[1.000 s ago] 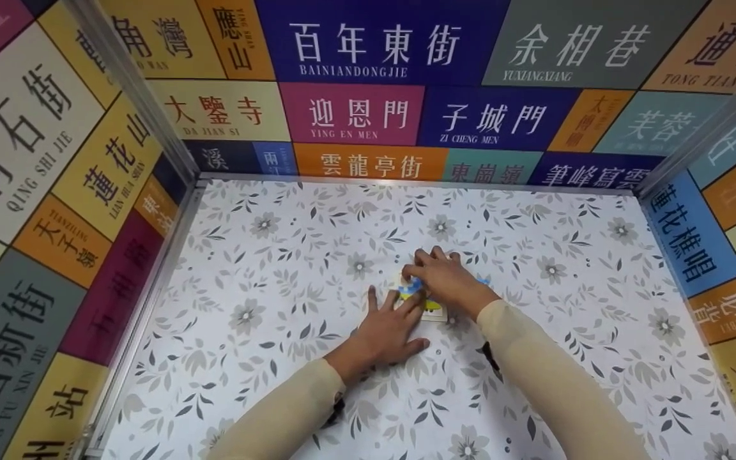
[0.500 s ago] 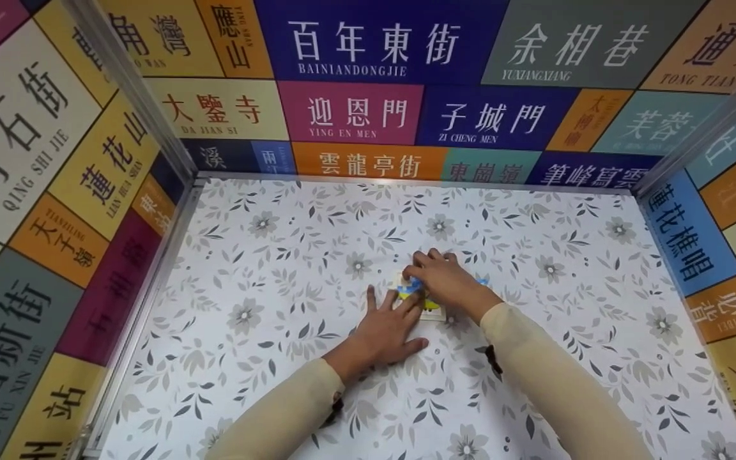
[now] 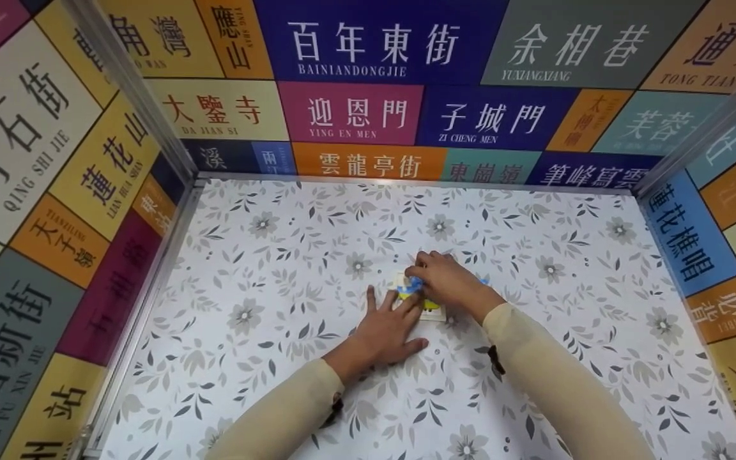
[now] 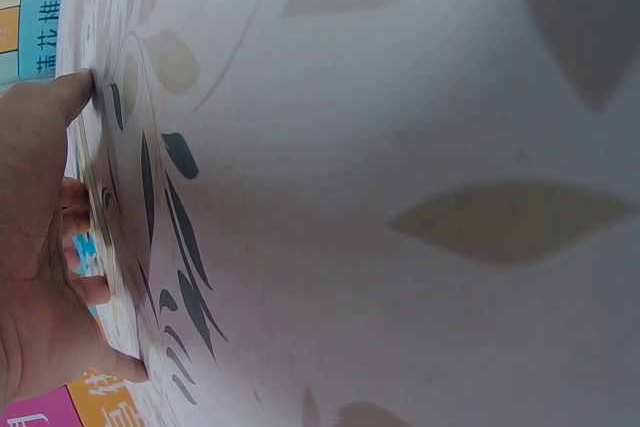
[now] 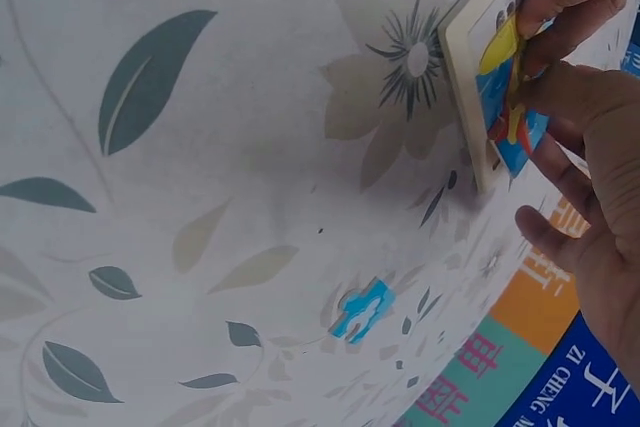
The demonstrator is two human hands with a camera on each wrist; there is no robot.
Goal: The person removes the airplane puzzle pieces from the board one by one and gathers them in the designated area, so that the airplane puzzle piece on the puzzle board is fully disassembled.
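Note:
A small jigsaw puzzle in a pale wooden tray (image 3: pixel 432 316) lies on the table, its picture blue and yellow. My left hand (image 3: pixel 386 329) rests spread out, its fingertips over the tray's left and front part; the left wrist view shows this hand (image 4: pixel 40 237) with its thumb apart on the cloth. My right hand (image 3: pixel 450 280) bends over the tray's far side and pinches a puzzle piece (image 5: pixel 514 122) with blue, yellow and red on it, tilted close over the board. The hands hide much of the picture. A loose blue puzzle piece (image 5: pixel 363 310) lies on the tabletop beyond the right hand.
A white tabletop (image 3: pixel 278 268) printed with grey flowers and leaves spreads around the hands. Upright panels (image 3: pixel 349 115) with coloured blocks and Chinese lettering stand along the back and both sides. A metal rail (image 3: pixel 144 281) runs along the left edge.
The right hand has shifted slightly to the right, and its fingers have drawn together; more blue shows by its fingertips. The left hand stays in place.

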